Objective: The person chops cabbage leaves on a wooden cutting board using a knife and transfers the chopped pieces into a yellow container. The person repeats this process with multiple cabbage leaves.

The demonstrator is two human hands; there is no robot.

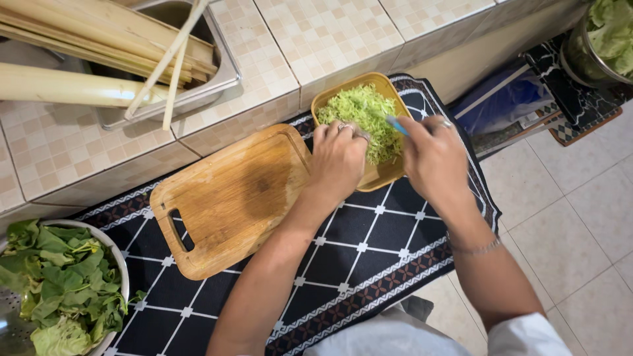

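Our left hand (337, 158) rests curled on the near edge of the yellow tray (379, 177), its fingers touching the shredded green leaves (361, 109) heaped inside; its grip closes on nothing we can make out. Our right hand (432, 155) holds a slim blue-handled tool (397, 124), its grip narrow around it; the working end is hidden, so we cannot tell what kind it is.

The tray sits half on the wooden cutting board (231, 198) and half off it, so it may tip if we press the near rim, spilling shreds onto the mat. The tool points toward our left fingers, and a slip could nick them.

The board lies on a black patterned mat (369, 257) spread on the floor, which serves as our surface. Far of it runs a low tiled ledge (330, 39) with a metal tray (217, 72) holding pale long stalks (79, 86). A colander of whole green leaves (59, 283) stands near left, and a metal bowl of greens (603, 39) far right, on pale floor tiles (567, 224).
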